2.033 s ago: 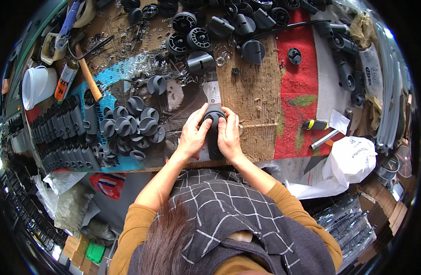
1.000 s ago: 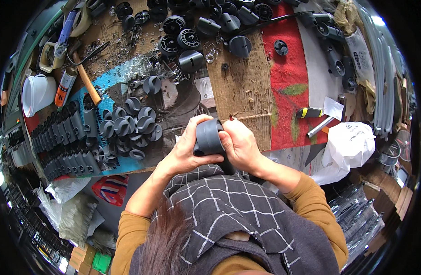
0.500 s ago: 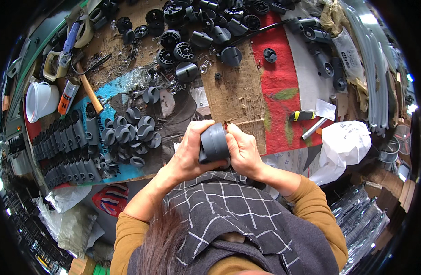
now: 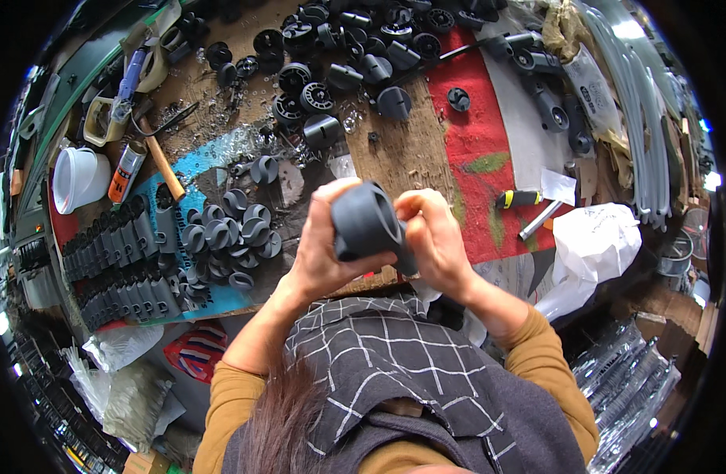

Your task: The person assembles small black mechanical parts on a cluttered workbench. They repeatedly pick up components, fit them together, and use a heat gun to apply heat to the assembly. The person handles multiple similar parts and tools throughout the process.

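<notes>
A dark grey plastic fitting [image 4: 368, 227], kind of a stubby tube with a round open end, is held up off the bench [image 4: 402, 154] between both hands, right in front of the chest. The left hand [image 4: 325, 245] is wrapped around its left side, fingers curled tight over the top and thumb tucked under, so that grip is fully closed on the part. The right hand [image 4: 434, 237] is closed on the other end, with the fingertips pinched in where the fitting narrows; what exactly is being pinched there can't be made out, it's hidden behind the fingers.

Just beyond the left hand, a pile of similar round black caps [image 4: 228, 233] is spread on a blue sheet [image 4: 213, 158], and further out to the left, rows of black clips [image 4: 118, 261] are lined up neatly. A wooden-handled hammer [image 4: 161, 162] and an orange can [image 4: 126, 172] are lying beyond those, with a white tub [image 4: 78, 178] at the far left.

Past the right hand, a red mat [image 4: 477, 134] is laid over the bench, and a yellow-and-black handled tool [image 4: 517, 197] is resting on it, well apart from the fingers. A white plastic bag [image 4: 596, 241] is slumped off to the right. More black fittings [image 4: 355, 47] are scattered along the far edge of the bench.
</notes>
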Motion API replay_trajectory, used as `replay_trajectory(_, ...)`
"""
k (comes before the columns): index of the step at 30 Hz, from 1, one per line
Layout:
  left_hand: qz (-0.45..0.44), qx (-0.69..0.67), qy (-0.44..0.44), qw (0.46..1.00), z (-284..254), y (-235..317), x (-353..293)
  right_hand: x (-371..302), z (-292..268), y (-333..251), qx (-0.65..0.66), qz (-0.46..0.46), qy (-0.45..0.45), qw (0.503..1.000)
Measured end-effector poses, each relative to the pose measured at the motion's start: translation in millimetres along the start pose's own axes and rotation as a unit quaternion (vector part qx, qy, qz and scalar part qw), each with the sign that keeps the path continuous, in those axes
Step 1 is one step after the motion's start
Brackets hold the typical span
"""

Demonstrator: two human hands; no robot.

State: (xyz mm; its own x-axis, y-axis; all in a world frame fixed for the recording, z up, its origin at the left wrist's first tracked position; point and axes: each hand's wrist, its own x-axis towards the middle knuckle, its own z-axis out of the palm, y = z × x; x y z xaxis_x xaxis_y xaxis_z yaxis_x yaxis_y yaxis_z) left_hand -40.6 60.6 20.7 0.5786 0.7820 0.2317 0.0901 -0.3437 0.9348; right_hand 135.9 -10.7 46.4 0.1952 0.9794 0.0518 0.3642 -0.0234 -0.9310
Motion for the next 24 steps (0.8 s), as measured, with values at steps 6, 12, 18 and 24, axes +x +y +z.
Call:
replay_trajectory(6, -0.120, -0.120, 0.164, 0.972, 14.8, -5.9, 8.0, -23.1, 18.2, -6.3, 0.035, 0.126, -0.159, 0.979)
replay_trajectory(12, -0.371, -0.483, 0.152, 0.778, 22.9, -5.1, -1.7, -32.5, 26.3, 5.3, -0.086, 0.053, -0.043, 0.994)
replay_trajectory(18, -0.247, -0.367, 0.209, 0.872, 43.3, -25.8, -6.2, -32.0, 22.6, 13.1, -0.070, 0.119, -0.097, 0.986)
replay_trajectory(24, -0.263, -0.341, 0.142, 0.891, 57.3, -26.0, -8.9, -15.2, 12.0, 33.4, -0.133, -0.007, -0.013, 0.991)
